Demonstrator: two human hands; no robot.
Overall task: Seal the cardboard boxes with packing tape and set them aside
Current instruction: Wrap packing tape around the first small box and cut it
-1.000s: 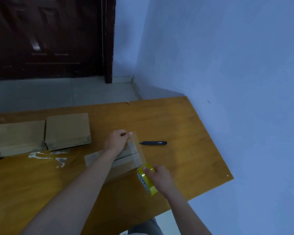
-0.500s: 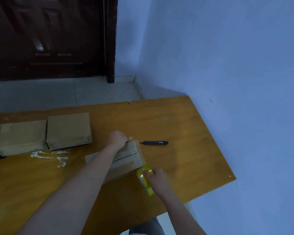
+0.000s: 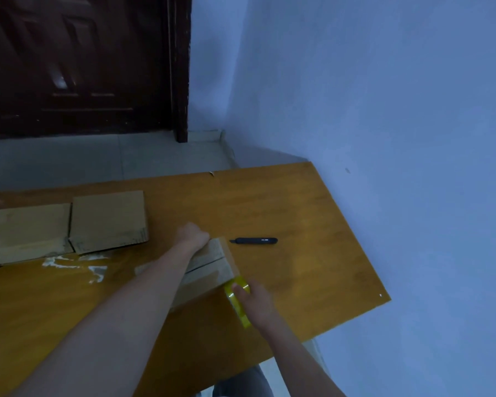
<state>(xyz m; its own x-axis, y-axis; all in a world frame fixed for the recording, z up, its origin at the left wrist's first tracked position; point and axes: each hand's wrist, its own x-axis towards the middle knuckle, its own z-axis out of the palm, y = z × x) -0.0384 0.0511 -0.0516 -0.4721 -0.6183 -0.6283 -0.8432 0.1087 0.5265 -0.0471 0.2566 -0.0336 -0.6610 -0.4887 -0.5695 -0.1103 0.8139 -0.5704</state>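
Observation:
A flat cardboard box (image 3: 209, 267) lies on the wooden table (image 3: 298, 224) in front of me, its flap seam running across the top. My left hand (image 3: 192, 234) is curled over the box's far corner and holds the tape end down there. My right hand (image 3: 255, 302) grips a yellow roll of packing tape (image 3: 236, 299) at the box's near right corner. A clear strip of tape runs along the box's right edge between the two hands. My left forearm hides most of the box's left part.
A black utility knife (image 3: 255, 240) lies just right of the box. Two more cardboard boxes (image 3: 109, 220) (image 3: 26, 230) sit in a row at the left. White residue (image 3: 78, 263) marks the tabletop. The table's right edge meets a blue wall (image 3: 413, 138).
The tape roll in my right hand has come down from above the box to its near right corner, and the lifted strip now lies flat along the edge. My left hand stayed put.

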